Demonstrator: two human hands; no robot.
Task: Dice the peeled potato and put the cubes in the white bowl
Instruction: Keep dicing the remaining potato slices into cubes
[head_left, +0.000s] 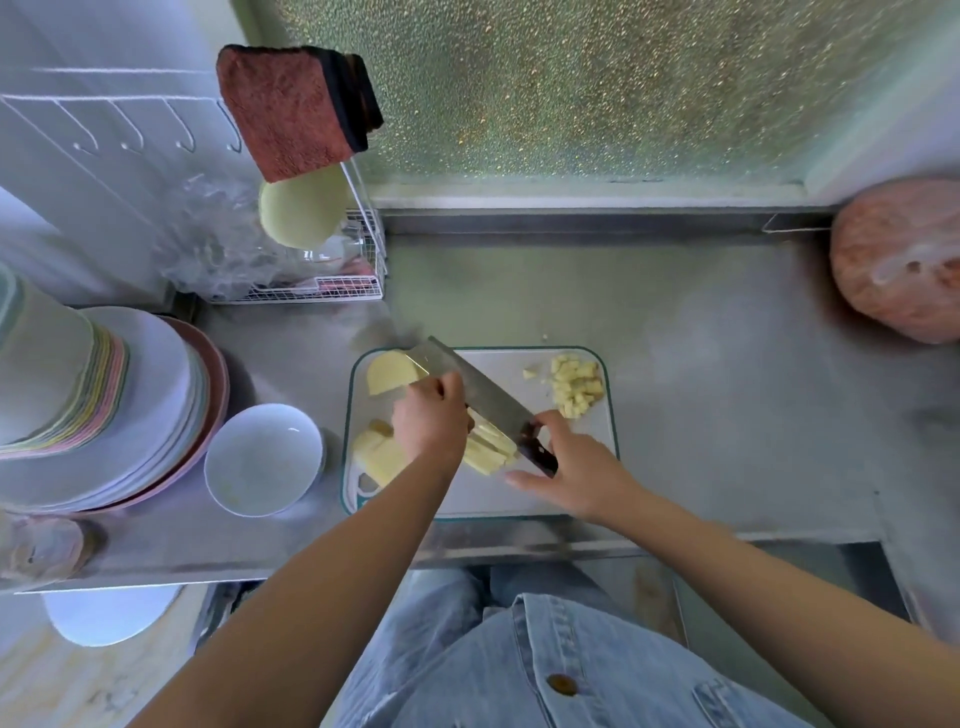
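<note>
A white cutting board (566, 496) with a green rim lies on the steel counter. My left hand (430, 422) holds a bunch of potato strips (488, 451) with curled fingers, knuckles against the cleaver (470, 383). My right hand (574, 465) grips the cleaver's dark handle, and the blade runs diagonally across the strips. A heap of diced cubes (576, 385) sits in the board's far right corner. A half-round potato slice (389, 371) lies at the far left, and more slices (378, 456) lie at the near left. The white bowl (249, 447) stands just left of the board.
Left of the bowl stands a stack of plates (135, 395). A wire rack (332, 292) with plastic bags stands behind it, under a hanging reddish cloth (291, 109). A pink wrapped round thing (898, 260) sits at the far right. The counter's front edge (519, 548) runs just below the board.
</note>
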